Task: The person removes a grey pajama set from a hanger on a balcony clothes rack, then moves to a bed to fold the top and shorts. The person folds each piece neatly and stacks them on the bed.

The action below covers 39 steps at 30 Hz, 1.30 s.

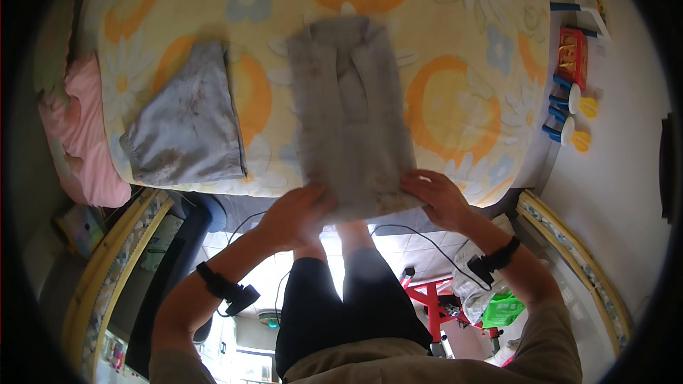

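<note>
A grey shirt (348, 121) with a collar at its far end lies folded into a long strip on the bed. Brownish patches mark its near end, which hangs over the bed's front edge. My left hand (295, 215) is closed on the near left corner, its fingertips partly blurred and hidden by the cloth. At the near right corner, my right hand (435, 199) grips the shirt's side with bent fingers. To the left lies a folded grey pair of shorts (192, 124) with similar brown patches, apart from both hands.
A yellow bedspread (469, 50) with orange rings and flowers covers the bed. Pink cloth (96, 139) bunches at its left edge. Along the right wall are a red basket (571, 57) and blue, white and yellow toys (569, 128). Black cables (420, 233) cross below my wrists.
</note>
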Each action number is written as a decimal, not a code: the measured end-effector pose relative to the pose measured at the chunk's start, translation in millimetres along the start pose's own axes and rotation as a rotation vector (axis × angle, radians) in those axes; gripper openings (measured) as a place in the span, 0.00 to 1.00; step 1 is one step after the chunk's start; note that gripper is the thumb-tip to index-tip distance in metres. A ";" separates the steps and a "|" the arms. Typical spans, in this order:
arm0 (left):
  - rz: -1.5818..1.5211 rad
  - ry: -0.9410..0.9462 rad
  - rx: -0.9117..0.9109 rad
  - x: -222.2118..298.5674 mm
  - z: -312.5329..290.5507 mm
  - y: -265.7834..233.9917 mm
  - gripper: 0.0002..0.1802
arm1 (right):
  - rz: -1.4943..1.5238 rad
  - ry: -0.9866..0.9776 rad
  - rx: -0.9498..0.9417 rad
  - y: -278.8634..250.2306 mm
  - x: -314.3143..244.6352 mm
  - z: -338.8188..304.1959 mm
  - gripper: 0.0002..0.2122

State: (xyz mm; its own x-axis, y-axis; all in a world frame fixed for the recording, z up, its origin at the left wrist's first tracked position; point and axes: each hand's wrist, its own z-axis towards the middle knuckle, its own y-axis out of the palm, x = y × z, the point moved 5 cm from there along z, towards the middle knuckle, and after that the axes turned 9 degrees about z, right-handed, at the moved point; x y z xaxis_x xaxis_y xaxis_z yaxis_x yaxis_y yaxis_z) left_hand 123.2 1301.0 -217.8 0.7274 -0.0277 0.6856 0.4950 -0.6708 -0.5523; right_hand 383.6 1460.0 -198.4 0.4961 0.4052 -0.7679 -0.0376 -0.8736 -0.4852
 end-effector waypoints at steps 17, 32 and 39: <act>-1.382 -0.514 0.639 -162.4 83.3 -28.0 0.28 | 1.196 0.443 0.536 -46.9 103.0 154.4 0.20; -0.626 -0.974 0.986 -106.6 76.5 31.0 0.27 | 0.843 0.669 0.617 20.6 104.3 132.9 0.21; -1.052 -0.712 0.870 -122.4 84.9 53.1 0.28 | 1.323 0.529 0.629 39.7 84.7 116.1 0.23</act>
State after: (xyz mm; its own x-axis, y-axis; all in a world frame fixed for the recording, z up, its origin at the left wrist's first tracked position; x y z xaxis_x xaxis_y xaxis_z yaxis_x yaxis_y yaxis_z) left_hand 100.8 1331.7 -371.4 -0.1734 0.6840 0.7085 0.8445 0.4734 -0.2504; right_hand 323.4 1491.0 -331.2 0.0504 -0.7895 -0.6116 -0.9562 -0.2149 0.1986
